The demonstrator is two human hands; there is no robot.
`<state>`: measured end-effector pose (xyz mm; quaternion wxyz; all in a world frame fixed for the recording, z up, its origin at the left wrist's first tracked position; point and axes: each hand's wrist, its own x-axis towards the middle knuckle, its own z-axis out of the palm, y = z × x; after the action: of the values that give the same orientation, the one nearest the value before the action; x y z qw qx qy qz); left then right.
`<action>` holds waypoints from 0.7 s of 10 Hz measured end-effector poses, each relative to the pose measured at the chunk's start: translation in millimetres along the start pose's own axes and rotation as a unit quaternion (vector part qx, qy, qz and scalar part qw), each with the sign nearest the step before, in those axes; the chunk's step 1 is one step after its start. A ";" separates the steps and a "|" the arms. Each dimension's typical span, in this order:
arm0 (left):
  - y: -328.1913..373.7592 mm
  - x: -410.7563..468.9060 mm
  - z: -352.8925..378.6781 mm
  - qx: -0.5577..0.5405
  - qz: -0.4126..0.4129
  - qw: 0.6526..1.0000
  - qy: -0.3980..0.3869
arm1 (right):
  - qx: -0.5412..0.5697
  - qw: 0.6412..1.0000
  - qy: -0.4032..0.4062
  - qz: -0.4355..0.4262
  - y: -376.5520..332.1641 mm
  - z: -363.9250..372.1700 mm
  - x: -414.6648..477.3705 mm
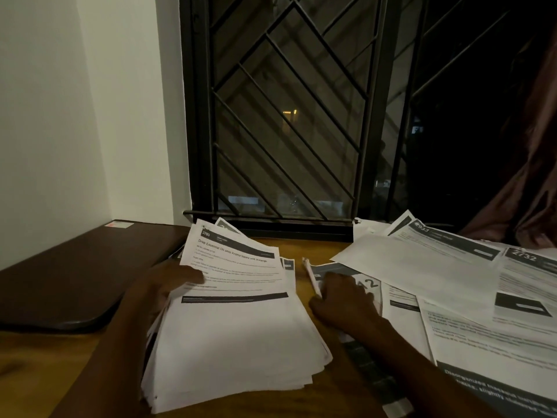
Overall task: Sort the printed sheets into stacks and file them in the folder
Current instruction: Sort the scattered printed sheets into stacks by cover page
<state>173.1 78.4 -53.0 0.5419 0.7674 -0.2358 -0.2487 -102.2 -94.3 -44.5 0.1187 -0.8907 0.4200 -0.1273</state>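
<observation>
A thick stack of printed sheets (pixel 235 333) lies on the wooden table (pixel 39 384) in front of me, its top page headed 3703. My left hand (pixel 159 285) grips the stack's left edge, thumb on the top page and fingers beneath. My right hand (pixel 343 300) lies palm down on a loose sheet marked 42 (pixel 372 283) just right of the stack. Between its thumb and forefinger it pinches a thin white object (pixel 312 277), a pen or a lifted paper edge. A dark brown flat cover (pixel 75 276), perhaps the folder, lies at the left.
More loose printed sheets (pixel 452 282) overlap across the right side of the table, some reaching its front edge. A barred window (pixel 286 116) stands right behind the table, a white wall (pixel 75 116) at the left, and a dark curtain (pixel 530 176) at the far right.
</observation>
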 end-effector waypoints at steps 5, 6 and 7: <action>62.9 -85.4 65.0 -0.138 0.024 0.985 -0.097 | 0.209 0.961 0.059 -0.173 -88.6 -20.8 -32.9; 65.1 -84.5 74.5 -0.127 0.051 0.987 -0.079 | 0.266 0.948 -0.028 -0.174 -94.7 -10.7 -30.0; 51.2 -65.6 73.7 -0.077 0.027 0.992 -0.101 | 0.313 0.935 -0.042 -0.162 -78.4 -17.3 -16.3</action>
<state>71.2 51.8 -17.5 0.5794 0.6879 -0.2896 -0.3275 -61.6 -34.9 -5.4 0.3869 -0.8688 0.2037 -0.2326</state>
